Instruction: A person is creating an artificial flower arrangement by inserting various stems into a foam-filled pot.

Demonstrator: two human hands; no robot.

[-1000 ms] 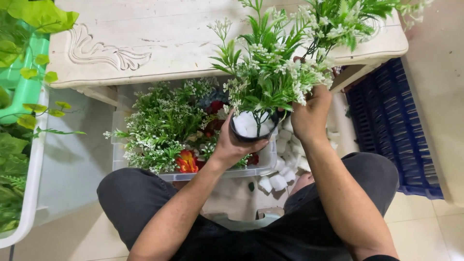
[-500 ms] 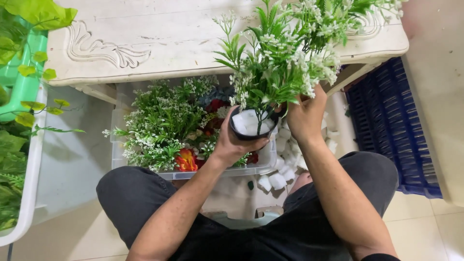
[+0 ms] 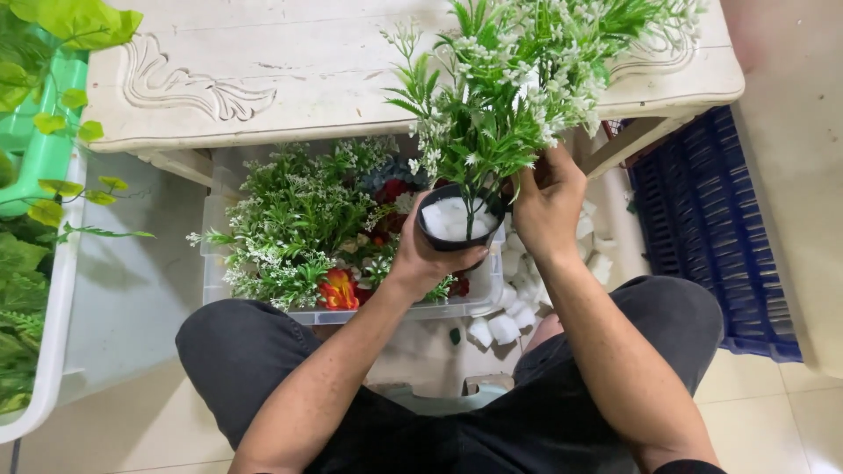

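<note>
1. Left hand: cupped under and around a small black pot, fingers wrapped on its lower wall; pot held in the air above the clear plastic bin, just in front of the table edge.
2. Right hand: closed about the lower stems of the green sprigs with tiny white flowers, just beside the pot's rim; fingertips pinched on the stems, grip narrow.
3. Pot: round, dark, matte; mouth filled with a white foam block; one thin stem seen entering the foam near its middle.
4. Sprigs: stiff, plastic-looking, fanned upward and outward; tops spread over the table and partly hiding its carved right corner.
5. Handling, judged from the picture: best done with the pot kept level and braced from below while the stems are pressed straight down; a grip low on the stems likely limits bending; a tilted push could crack the foam or leave the bunch leaning.
6. Bin: crowded with more white-flowered greenery, plus red and orange blooms.
7. Floor between the knees: loose white foam pieces, well below the pot.
8. Surroundings: green crate with broad leaves at left; dark blue crate at right.
</note>
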